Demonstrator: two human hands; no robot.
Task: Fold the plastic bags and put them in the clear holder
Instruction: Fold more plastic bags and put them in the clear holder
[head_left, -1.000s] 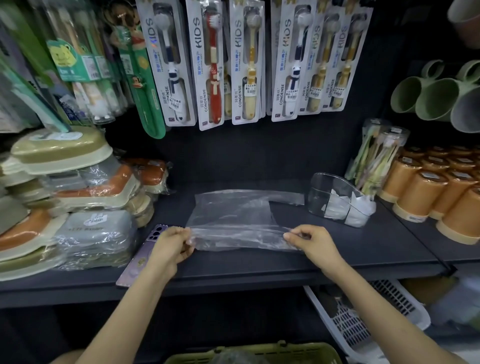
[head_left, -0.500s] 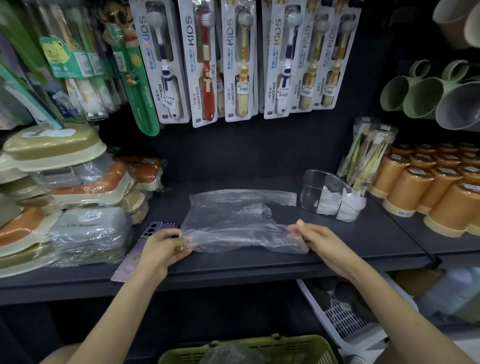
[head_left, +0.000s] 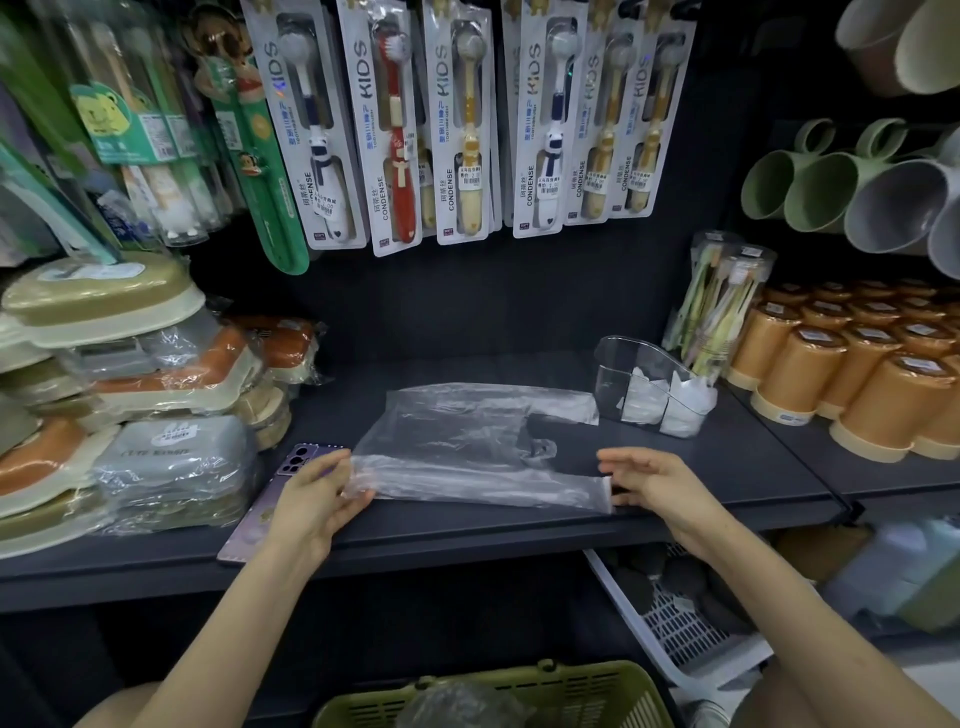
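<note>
A clear plastic bag (head_left: 467, 441) lies flat on the dark shelf (head_left: 727, 467), with its near edge folded into a long strip. My left hand (head_left: 317, 493) pinches the strip's left end between thumb and fingers. At the strip's right end is my right hand (head_left: 660, 483); its fingertips touch the end and its thumb is lifted off. The clear holder (head_left: 613, 364) stands behind and to the right of the bag. It has white folded bags (head_left: 670, 405) inside.
A purple phone (head_left: 291, 462) lies under my left hand. Wrapped soap boxes (head_left: 156, 389) are stacked at the left and orange cups (head_left: 857, 374) stand at the right. Toothbrush packs (head_left: 467, 119) hang above. A green basket (head_left: 597, 691) and a white basket (head_left: 675, 629) sit below the shelf.
The folded strip now lies flatter and closer to the shelf's front edge. My right hand has loosened from a pinch to spread fingers at the strip's end.
</note>
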